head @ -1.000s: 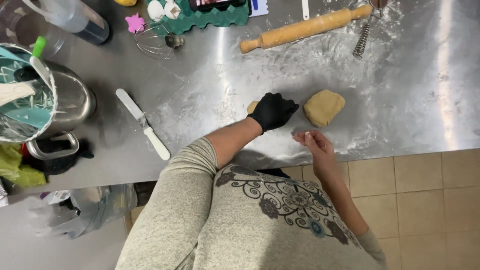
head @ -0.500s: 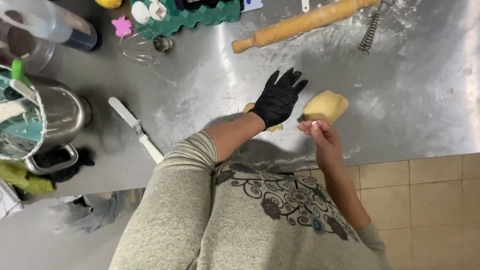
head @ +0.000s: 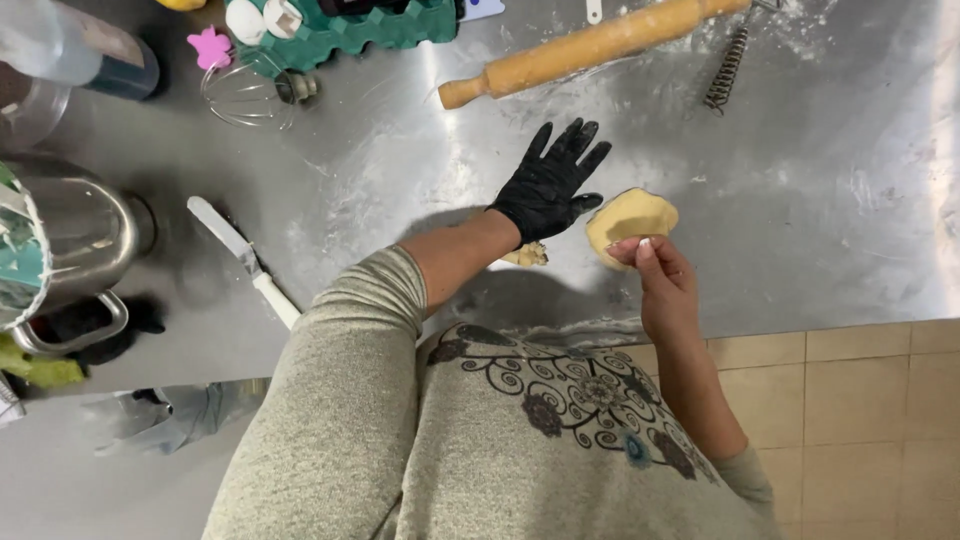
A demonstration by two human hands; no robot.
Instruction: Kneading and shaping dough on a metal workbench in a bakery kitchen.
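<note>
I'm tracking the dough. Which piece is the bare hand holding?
The larger, rounded dough piece, pinched by the right hand. The small scrap lies by the gloved left hand.

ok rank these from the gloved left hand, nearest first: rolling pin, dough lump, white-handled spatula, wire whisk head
From the gloved left hand:
1. dough lump, just to its right, close to the fingers
2. rolling pin, beyond it, up the table
3. white-handled spatula, off to the left
4. wire whisk head, far upper left

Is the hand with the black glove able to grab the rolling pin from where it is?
Probably yes. The left hand is spread open and holds nothing, and only bare, floury steel table lies between it and the rolling pin. The dough sits off to the side, touched by the right hand.
</note>
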